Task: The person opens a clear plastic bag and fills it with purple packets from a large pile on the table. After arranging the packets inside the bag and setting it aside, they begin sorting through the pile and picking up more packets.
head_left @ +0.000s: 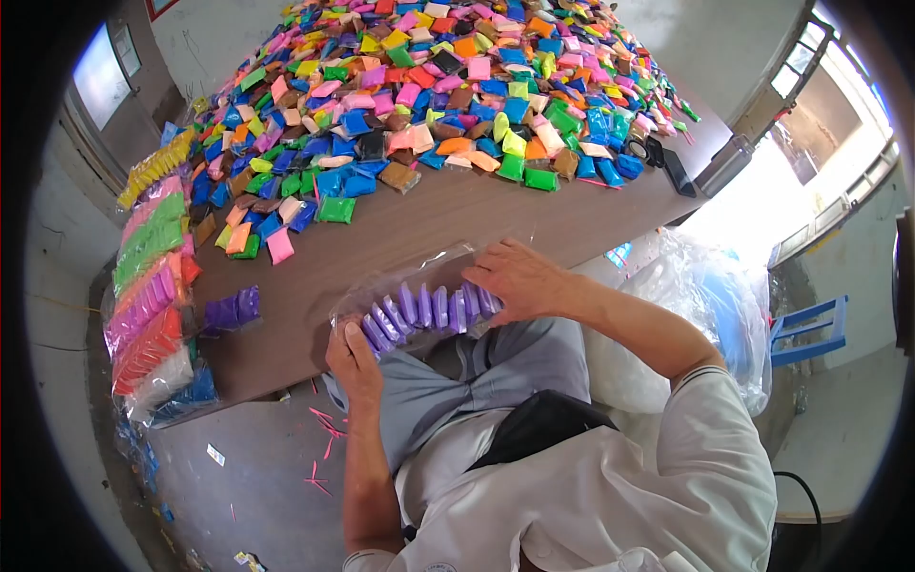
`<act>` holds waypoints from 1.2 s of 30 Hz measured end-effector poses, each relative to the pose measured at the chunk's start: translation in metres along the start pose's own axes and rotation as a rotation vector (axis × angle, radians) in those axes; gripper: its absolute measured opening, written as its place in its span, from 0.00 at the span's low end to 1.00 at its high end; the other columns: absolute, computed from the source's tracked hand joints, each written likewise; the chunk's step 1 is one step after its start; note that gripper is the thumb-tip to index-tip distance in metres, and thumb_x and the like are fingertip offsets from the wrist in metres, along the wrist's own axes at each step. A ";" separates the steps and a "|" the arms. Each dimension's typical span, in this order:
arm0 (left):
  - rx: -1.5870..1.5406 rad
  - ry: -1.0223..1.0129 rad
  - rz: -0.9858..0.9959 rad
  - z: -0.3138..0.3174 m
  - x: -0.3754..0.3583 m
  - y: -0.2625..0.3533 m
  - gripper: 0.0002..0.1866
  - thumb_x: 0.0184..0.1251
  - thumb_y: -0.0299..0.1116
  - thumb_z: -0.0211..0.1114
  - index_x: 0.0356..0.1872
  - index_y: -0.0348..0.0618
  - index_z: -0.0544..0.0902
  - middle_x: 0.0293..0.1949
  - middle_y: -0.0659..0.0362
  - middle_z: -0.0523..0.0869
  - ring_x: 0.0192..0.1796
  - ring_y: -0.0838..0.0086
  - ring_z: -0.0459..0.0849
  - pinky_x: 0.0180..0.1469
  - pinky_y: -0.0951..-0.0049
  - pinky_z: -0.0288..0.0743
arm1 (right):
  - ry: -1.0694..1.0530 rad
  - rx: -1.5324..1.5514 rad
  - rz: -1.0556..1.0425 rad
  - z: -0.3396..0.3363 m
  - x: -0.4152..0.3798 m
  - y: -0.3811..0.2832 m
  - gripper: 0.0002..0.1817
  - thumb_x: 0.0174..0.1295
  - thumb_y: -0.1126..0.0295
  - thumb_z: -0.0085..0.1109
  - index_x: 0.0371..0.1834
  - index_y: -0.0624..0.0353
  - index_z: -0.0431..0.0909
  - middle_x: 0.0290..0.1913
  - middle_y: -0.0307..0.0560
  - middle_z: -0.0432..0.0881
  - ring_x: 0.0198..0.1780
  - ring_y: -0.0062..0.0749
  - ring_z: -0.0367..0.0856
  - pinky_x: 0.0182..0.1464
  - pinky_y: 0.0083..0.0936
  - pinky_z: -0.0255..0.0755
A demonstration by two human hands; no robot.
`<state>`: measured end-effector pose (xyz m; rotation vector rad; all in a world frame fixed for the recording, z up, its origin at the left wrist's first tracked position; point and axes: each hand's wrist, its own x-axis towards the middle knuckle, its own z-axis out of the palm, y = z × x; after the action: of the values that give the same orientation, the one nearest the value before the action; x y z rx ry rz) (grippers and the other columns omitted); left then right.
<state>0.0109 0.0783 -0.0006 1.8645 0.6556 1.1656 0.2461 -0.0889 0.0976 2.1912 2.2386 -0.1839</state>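
A row of purple packets (pixel 424 308) lies in a clear plastic bag (pixel 410 270) at the table's front edge, above my lap. My left hand (pixel 355 360) is closed on the left end of the bag and row. At the right end, my right hand (pixel 519 279) grips the bag, its fingers curled over the last packets. The packets stand side by side in a slight arc between both hands. Two darker purple packets (pixel 232 310) lie on the table to the left.
A large heap of coloured packets (pixel 457 95) covers the back of the brown table (pixel 419 214). Bagged rows of packets (pixel 152 296) line its left edge. A phone (pixel 678 172) and a metal flask (pixel 726 164) are at the right. Beside me are plastic bags (pixel 705 315) and a blue stool (pixel 810 332).
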 end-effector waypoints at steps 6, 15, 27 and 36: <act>0.006 0.006 0.001 0.000 -0.002 -0.009 0.17 0.77 0.36 0.50 0.40 0.32 0.81 0.35 0.50 0.84 0.37 0.65 0.81 0.43 0.67 0.74 | 0.064 0.030 -0.036 -0.005 0.007 -0.006 0.48 0.37 0.54 0.79 0.63 0.62 0.70 0.58 0.54 0.76 0.62 0.46 0.72 0.65 0.38 0.64; -0.012 -0.022 -0.061 -0.001 0.001 -0.003 0.17 0.77 0.36 0.49 0.39 0.32 0.81 0.33 0.54 0.82 0.35 0.71 0.78 0.41 0.69 0.73 | 0.163 0.264 -0.117 0.001 0.050 -0.050 0.54 0.37 0.59 0.80 0.71 0.61 0.61 0.65 0.55 0.71 0.64 0.50 0.73 0.65 0.41 0.66; -0.007 -0.158 -0.312 -0.012 0.069 -0.011 0.17 0.73 0.36 0.57 0.28 0.31 0.76 0.23 0.63 0.74 0.30 0.81 0.68 0.32 0.72 0.64 | -0.415 0.764 -0.170 0.001 0.118 0.007 0.43 0.42 0.55 0.78 0.63 0.60 0.74 0.60 0.54 0.79 0.59 0.47 0.79 0.60 0.36 0.71; 0.058 -0.054 -0.229 -0.006 0.073 -0.028 0.17 0.71 0.35 0.59 0.26 0.30 0.76 0.21 0.63 0.74 0.28 0.80 0.67 0.30 0.70 0.64 | -0.223 0.696 -0.167 0.004 0.126 0.014 0.53 0.40 0.48 0.80 0.69 0.62 0.67 0.64 0.59 0.75 0.65 0.47 0.74 0.65 0.35 0.68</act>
<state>0.0372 0.1505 0.0116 1.8073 0.8554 0.9537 0.2571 0.0369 0.0816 2.0600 2.4630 -1.3125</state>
